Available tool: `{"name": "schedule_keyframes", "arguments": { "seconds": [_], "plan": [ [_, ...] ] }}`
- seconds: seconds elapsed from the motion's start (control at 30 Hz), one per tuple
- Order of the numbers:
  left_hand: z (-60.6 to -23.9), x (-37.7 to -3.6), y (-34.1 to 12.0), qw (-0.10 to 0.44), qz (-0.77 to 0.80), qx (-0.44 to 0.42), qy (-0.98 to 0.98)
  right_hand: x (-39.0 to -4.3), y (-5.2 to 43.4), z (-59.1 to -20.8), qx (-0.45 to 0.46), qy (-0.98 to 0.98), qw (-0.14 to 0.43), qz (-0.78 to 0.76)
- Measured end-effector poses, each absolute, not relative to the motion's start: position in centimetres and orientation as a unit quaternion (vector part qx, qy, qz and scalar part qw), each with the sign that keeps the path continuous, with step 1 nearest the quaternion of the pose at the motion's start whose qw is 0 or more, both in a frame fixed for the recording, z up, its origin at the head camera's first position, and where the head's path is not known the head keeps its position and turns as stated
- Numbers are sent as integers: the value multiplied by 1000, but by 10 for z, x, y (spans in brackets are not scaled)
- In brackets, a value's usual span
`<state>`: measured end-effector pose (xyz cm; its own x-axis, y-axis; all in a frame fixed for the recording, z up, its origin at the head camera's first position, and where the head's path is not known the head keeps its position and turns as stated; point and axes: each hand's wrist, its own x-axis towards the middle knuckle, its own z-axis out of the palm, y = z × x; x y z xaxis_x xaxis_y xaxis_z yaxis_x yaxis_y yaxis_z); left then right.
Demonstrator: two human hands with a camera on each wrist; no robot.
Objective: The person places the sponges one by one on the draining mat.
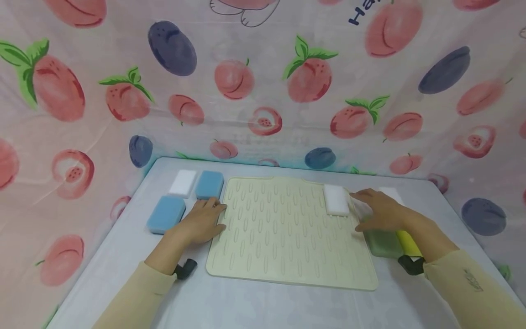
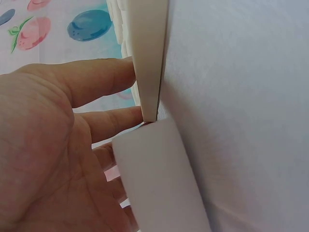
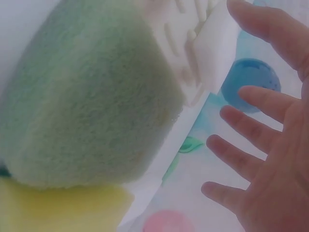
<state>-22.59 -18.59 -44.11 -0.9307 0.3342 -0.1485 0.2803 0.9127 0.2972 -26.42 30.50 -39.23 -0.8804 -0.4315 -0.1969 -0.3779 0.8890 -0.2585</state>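
Observation:
A cream drying mat (image 1: 283,237) with raised oval ridges lies flat on the table. My left hand (image 1: 203,221) is at its left edge, thumb and index finger touching the mat's side (image 2: 149,58). Just beyond that hand sits a blue sponge (image 1: 209,184), and a pale block (image 2: 157,176) shows beside the fingers in the left wrist view. My right hand (image 1: 382,210) hovers at the mat's right edge, fingers spread and holding nothing. Under and beside it are a green sponge (image 3: 96,96) and a yellow sponge (image 1: 408,243). One white sponge (image 1: 336,200) lies on the mat's upper right.
Left of the mat are another blue sponge (image 1: 166,214) and a white sponge (image 1: 182,183). Another white piece (image 1: 390,194) shows partly behind my right hand. A fruit-printed curtain (image 1: 263,91) rises behind the white table (image 1: 263,301).

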Motion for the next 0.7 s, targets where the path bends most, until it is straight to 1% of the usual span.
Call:
{"name": "schedule_keyframes", "arguments": {
  "seconds": [0.33, 0.7],
  "plan": [
    [-440, -225, -186, 102, 140, 156, 973, -253, 310, -392, -196, 965, 139, -103],
    [-440, -226, -186, 102, 139, 150, 974, -241, 321, -394, -213, 962, 132, -109]
  ]
}}
